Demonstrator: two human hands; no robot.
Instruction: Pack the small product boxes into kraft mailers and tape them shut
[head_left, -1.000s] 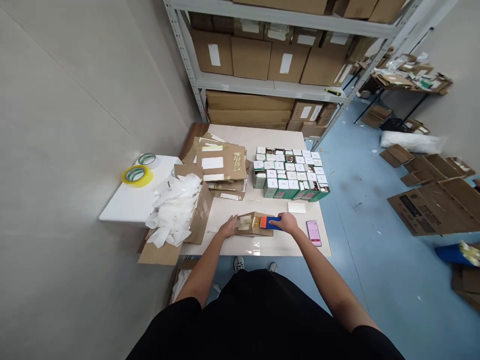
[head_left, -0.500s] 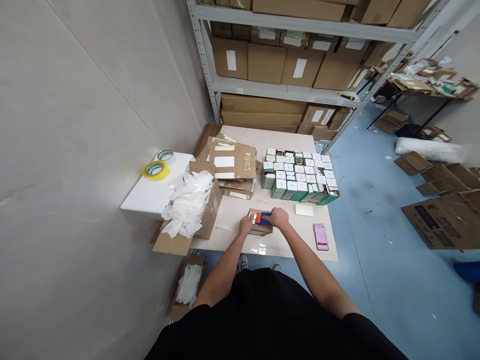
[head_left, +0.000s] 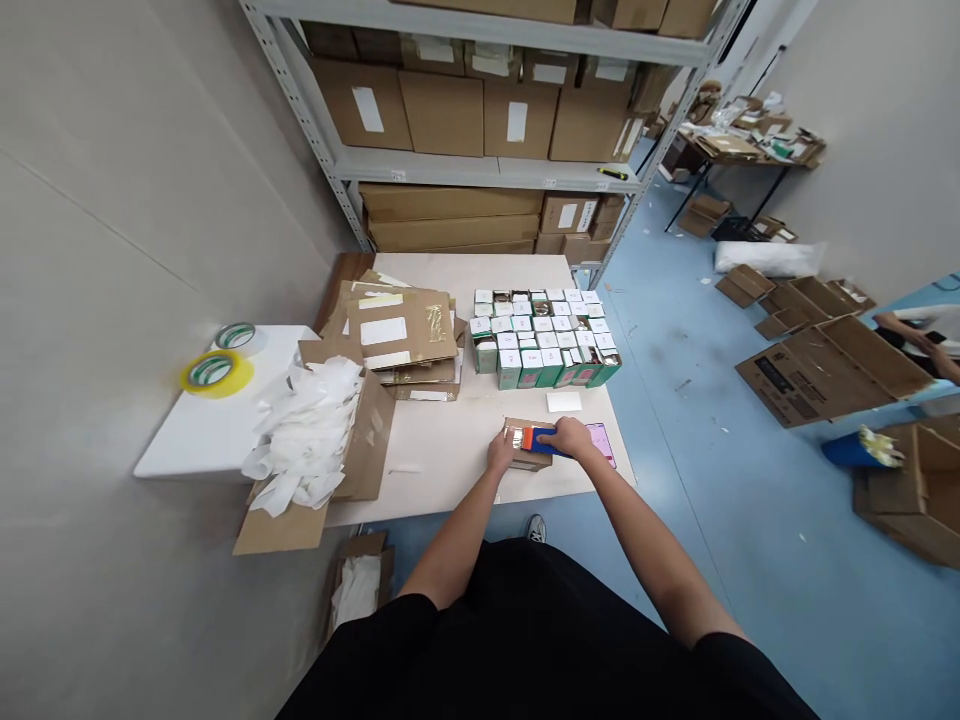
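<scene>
A small cardboard box (head_left: pixel 529 463) sits near the front edge of the table. My left hand (head_left: pixel 499 454) grips the box's left side, fingers closed against it. In my right hand (head_left: pixel 571 438) is a blue and orange tape dispenser (head_left: pixel 546 441), pressed to the top of the box, where shiny clear tape shows beside its orange end. Just beyond my right hand lies a phone with a pink screen (head_left: pixel 602 443), partly covered by the hand. A white card (head_left: pixel 564 401) rests a little farther back.
Green-and-white cartons (head_left: pixel 547 340) stand in rows behind the box. Flattened cardboard (head_left: pixel 409 330) is stacked left of them. An open box of white paper (head_left: pixel 307 430) and tape rolls (head_left: pixel 214 373) are at left. Shelving (head_left: pixel 480 170) backs the table. Someone's arms (head_left: pixel 926 340) show far right.
My view has swung to the right. Both hands, with the box and dispenser, have shifted right across the table, closer to the phone. Another person's arms have come into view.
</scene>
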